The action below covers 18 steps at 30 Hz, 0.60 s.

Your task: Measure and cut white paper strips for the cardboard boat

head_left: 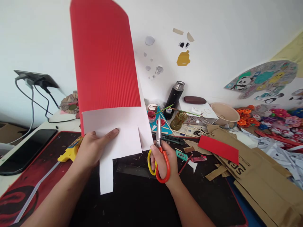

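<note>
My left hand (94,145) pinches the lower edge of a white sheet of card (125,132), thumb on its front. Ribbed red corrugated paper (106,63) covers the upper part of this card, which is held up above the mat. A narrow white strip (106,179) hangs below the card, and a slit runs up from its lower right edge. My right hand (165,160) is closed around the handles of scissors (158,135), one handle loop red-orange and one yellow. Their blades point upward just right of the card and look closed.
A black desk mat (132,201) lies below. On the left are a yellow glue gun (71,151) and a dark phone (28,151). Toward the right lie a red paper piece (219,148) and brown cardboard (265,176). A black thermos (174,97) stands near the wall.
</note>
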Available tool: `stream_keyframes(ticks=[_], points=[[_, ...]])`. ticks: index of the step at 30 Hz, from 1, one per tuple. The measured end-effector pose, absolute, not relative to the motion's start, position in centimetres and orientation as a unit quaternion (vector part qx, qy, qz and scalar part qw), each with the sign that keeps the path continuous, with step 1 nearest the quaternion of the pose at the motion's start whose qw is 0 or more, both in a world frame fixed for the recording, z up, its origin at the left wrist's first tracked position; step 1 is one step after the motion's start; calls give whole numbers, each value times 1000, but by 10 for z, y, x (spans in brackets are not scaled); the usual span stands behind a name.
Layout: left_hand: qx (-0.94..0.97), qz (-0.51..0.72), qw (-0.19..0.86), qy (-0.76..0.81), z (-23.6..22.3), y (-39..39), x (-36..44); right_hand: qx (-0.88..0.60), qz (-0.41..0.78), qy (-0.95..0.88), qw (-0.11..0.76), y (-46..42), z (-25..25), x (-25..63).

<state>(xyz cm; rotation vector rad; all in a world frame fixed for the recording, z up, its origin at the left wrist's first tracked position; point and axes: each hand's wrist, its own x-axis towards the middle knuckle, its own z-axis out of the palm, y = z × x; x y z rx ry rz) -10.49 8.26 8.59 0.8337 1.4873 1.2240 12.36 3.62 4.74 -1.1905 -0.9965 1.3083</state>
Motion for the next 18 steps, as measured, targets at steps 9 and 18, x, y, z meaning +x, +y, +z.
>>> stream_keyframes(ticks=[9,18], points=[[280,487,595,575,107,76,-91,-519,501,-458,520,34,38,124],[275,445,630,574,117,66,-86,-553,472,-454,516,38,34,125]])
